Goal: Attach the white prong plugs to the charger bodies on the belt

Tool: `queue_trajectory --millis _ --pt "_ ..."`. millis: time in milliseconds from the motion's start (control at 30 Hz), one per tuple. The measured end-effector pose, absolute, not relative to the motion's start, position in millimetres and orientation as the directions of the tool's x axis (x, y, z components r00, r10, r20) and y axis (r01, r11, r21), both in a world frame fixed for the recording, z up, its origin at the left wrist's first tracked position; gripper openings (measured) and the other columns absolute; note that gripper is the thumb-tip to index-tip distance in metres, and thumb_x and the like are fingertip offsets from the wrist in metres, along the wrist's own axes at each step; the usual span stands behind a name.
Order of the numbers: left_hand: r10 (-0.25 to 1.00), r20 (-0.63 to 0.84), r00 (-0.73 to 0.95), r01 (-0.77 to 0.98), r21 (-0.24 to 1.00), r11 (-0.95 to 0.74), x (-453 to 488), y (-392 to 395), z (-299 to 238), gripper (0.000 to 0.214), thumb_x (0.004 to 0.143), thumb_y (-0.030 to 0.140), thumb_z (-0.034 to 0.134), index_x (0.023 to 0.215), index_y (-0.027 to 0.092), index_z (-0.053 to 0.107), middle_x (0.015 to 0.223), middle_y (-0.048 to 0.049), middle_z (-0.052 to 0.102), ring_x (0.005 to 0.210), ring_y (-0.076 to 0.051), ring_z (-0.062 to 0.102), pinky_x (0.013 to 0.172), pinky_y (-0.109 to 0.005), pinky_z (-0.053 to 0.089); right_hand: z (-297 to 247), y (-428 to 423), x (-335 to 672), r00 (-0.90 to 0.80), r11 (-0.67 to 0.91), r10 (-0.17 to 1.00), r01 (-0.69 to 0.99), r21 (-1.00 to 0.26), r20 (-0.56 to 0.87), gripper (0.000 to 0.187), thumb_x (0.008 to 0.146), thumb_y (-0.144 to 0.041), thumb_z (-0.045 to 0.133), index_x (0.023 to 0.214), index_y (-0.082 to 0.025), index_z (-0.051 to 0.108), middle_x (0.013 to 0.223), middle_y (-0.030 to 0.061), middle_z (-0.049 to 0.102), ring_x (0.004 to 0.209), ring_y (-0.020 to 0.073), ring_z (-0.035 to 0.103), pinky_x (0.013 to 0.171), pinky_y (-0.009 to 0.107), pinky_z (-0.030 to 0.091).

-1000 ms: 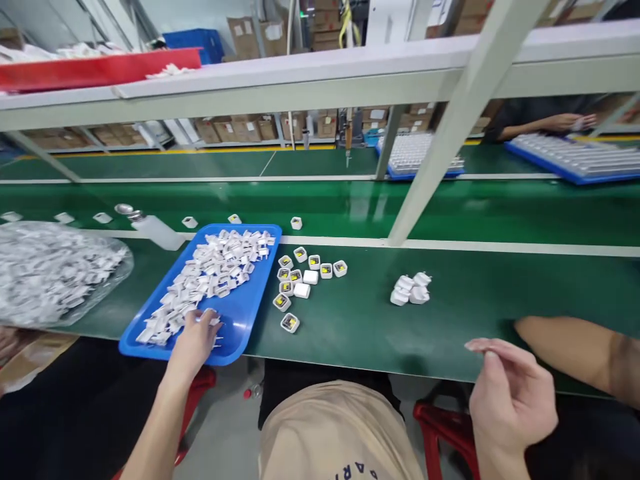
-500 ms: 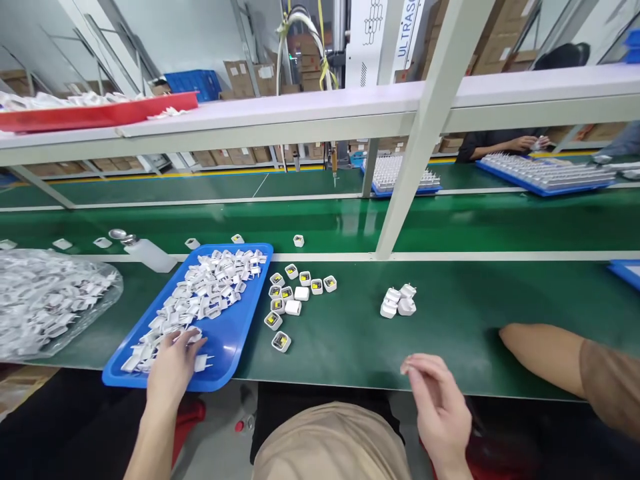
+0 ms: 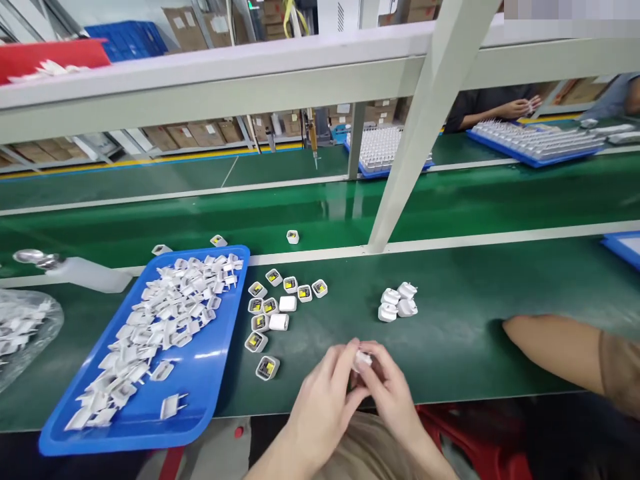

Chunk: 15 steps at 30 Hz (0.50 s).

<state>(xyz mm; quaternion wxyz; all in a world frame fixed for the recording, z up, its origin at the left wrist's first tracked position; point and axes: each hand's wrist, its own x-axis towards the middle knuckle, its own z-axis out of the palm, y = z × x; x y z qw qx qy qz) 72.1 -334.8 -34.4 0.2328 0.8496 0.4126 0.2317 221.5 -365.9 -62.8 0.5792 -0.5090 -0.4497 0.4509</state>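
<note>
In front of my body, both hands come together at the bench edge around a small white plastic plug piece (image 3: 362,360). My left hand (image 3: 327,393) has its fingers closed on it, and my right hand (image 3: 389,390) grips it from the other side. Fingers cover most of the piece. To the left, a blue tray (image 3: 205,383) carries many white plug covers (image 3: 173,310) with metal pins. Between tray and hands lie several white charger housings (image 3: 267,367), most with yellow and black parts inside. A small cluster of white plugs (image 3: 397,303) sits beyond my right hand.
A white bottle (image 3: 90,274) leans near a clear bag of white parts (image 3: 30,327) at far left. A slanted post (image 3: 415,133) rises from the bench. At right rests another person's elbow (image 3: 545,350). Opposite, hands (image 3: 525,107) work beside a filled tray (image 3: 535,143).
My left hand has left the blue tray and moved right. It meets my right hand, which moved left, around a white plug piece. The camera view has tilted down.
</note>
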Motion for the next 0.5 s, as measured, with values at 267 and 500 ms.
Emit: queue_trajectory --millis 267,500 --pt "0.708 0.029 0.706 0.702 0.109 -0.704 69.0 -175.6 -15.4 0.045 0.090 0.008 0.064 0.134 0.017 0.060 0.139 -0.0169 0.063 0.129 -0.033 0.059 0.106 -0.050 0.050 -60.7 -363.1 261.9 0.358 -0.022 0.927 -0.253 -0.967 -0.115 0.022 0.088 -0.039 0.080 0.102 -0.024 0.071 0.109 0.0063 0.069 0.080 0.0197 0.075 0.078 0.038 0.065" --pt "0.660 -0.007 0.751 0.655 0.130 -0.744 86.4 -223.9 -38.1 0.031 0.094 0.025 0.070 0.122 0.013 0.065 0.103 -0.0106 0.072 0.096 -0.027 0.067 0.086 -0.041 0.053 -53.4 -351.5 263.7 0.368 0.133 0.907 0.204 -0.970 0.202 0.010 0.090 -0.025 0.076 0.099 -0.029 0.080 0.103 0.0060 0.062 0.091 0.0204 0.069 0.077 0.035 0.063"
